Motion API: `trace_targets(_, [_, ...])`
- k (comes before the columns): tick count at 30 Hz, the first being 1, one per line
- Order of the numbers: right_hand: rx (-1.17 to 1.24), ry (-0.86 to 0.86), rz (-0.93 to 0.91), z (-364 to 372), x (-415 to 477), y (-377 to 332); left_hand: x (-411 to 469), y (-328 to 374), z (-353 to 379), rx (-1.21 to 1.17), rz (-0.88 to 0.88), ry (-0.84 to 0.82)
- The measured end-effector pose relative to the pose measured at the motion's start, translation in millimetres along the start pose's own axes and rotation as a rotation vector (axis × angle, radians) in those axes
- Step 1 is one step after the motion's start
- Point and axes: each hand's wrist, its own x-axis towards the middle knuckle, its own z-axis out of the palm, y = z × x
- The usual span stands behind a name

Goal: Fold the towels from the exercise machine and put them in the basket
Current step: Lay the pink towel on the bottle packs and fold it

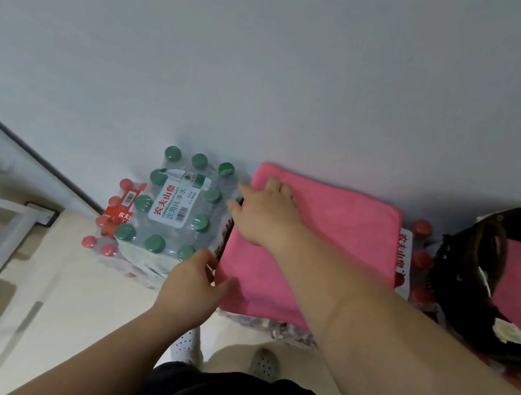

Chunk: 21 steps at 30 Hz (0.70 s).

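Shrink-wrapped bottle packs (172, 213) bear pink cloth towel (331, 244): R hand (266, 215) flat on it, L hand (191, 286) pinches edge; bumpy caps (422, 227) may skew fold.

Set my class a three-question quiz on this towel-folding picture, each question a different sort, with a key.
1. True or false: the right hand lies flat on the pink towel.
2. The caps on the bottle pack left of the towel are: A green, B blue, C yellow.
3. Fill in: another pink cloth lies inside the dark ___.
Key: 1 true; 2 A; 3 basket.
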Motion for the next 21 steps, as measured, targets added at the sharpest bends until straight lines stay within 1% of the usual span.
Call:
trace_targets(3, [-0.156, -0.042, 0.075, 7, 11, -12, 5, -4, -1, -0.028, -0.012, -0.023])
trace_targets(6, [-0.175, 0.028, 0.123, 11, 12, -19, 10, -6, -5, -0.041, -0.001, -0.020])
trace_targets(8, [-0.135, 0.128, 0.119, 12, 12, -21, 13, -7, -4, -0.065, 0.020, -0.050])
trace_targets(10, [-0.069, 0.187, 0.125, 12, 11, -21, 15, -9, -4, -0.131, 0.019, -0.096])
trace_targets(15, [0.069, 0.290, 0.141, 8, 12, -37, 22, -21, -27, -0.429, -0.049, -0.236])
trace_targets(18, [0.135, 0.306, 0.109, 9, 24, -65, 33, -37, -53, -0.578, -0.077, -0.273])
trace_targets(21, [0.210, 0.275, 0.080, 16, 42, -98, 43, -57, -83, -0.563, -0.083, -0.223])
